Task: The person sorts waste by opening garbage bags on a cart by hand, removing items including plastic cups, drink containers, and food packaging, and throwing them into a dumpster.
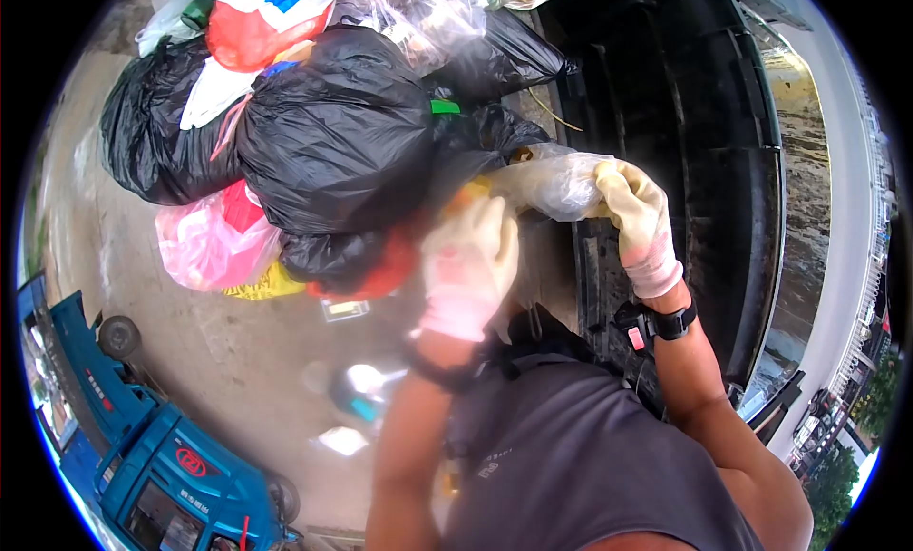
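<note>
**Cream and pink against black**

Your left glove (471, 263) and right glove (635, 220) are cream with pink cuffs (654, 273). You have a whitish clear bag (561, 185), a black sack (333, 128), a pink bag (202, 247), a yellow bag (266, 284). Your shirt (580, 456) is dark grey; the truck (233, 483) is teal with a red emblem (190, 463).

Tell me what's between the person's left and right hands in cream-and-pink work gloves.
In the head view, a crumpled, clear plastic bag lies between the blurred left hand and the right hand, which holds it.
</note>
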The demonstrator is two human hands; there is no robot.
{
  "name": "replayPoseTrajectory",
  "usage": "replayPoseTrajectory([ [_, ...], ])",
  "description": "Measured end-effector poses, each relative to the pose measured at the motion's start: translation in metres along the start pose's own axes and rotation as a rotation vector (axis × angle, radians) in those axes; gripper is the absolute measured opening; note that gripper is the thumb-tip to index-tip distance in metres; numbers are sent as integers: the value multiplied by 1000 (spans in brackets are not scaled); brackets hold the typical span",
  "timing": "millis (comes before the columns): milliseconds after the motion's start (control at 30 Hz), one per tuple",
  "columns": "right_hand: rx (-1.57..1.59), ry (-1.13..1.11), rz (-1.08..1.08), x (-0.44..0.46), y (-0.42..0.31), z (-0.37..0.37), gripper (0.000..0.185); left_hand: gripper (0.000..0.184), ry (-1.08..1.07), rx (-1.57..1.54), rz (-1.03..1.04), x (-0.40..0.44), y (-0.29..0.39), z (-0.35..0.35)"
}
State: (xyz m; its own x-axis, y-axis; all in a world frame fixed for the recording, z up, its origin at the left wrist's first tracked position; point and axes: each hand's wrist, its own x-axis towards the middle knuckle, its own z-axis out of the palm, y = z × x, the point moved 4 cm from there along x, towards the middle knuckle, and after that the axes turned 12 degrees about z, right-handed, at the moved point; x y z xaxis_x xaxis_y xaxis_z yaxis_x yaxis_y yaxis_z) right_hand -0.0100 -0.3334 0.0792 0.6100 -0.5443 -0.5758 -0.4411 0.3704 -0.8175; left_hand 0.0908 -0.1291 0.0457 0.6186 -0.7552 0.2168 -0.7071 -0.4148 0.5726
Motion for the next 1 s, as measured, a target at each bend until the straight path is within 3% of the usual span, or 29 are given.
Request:
replayPoseTrajectory([
  [133, 7, 15, -58, -5, -10, 1, 27, 40, -525, 44, -136, -17, -8, 29],
  [267, -28, -25, -69, -1, -9, -10, 28, 40, -495, 63, -128, -32, -14, 29],
  [533, -15, -4, -168, 1, -22, -1, 31, 37, 70, 177, -225, -9, -34, -12],
  [700, 91, 121, -177, 17, -11, -13, 32, 36, -161, 338, -293, -3, -43, 5],
  [800, 153, 141, -177, 24, -5, -18, 31, 37, -60, 225, -80, -7, -31, 2],
  [867, 155, 147, -183, 23, -4, -16, 30, 33, -179, 277, 97, -9, -17, 13],
  [967, 182, 147, -184, 30, 0, -16, 28, 31, -663, 367, 107, -25, -16, 53],
  [1000, 168, 161, -184, 30, -2, -13, 28, 29, -611, 432, 154, -51, -33, 82],
])
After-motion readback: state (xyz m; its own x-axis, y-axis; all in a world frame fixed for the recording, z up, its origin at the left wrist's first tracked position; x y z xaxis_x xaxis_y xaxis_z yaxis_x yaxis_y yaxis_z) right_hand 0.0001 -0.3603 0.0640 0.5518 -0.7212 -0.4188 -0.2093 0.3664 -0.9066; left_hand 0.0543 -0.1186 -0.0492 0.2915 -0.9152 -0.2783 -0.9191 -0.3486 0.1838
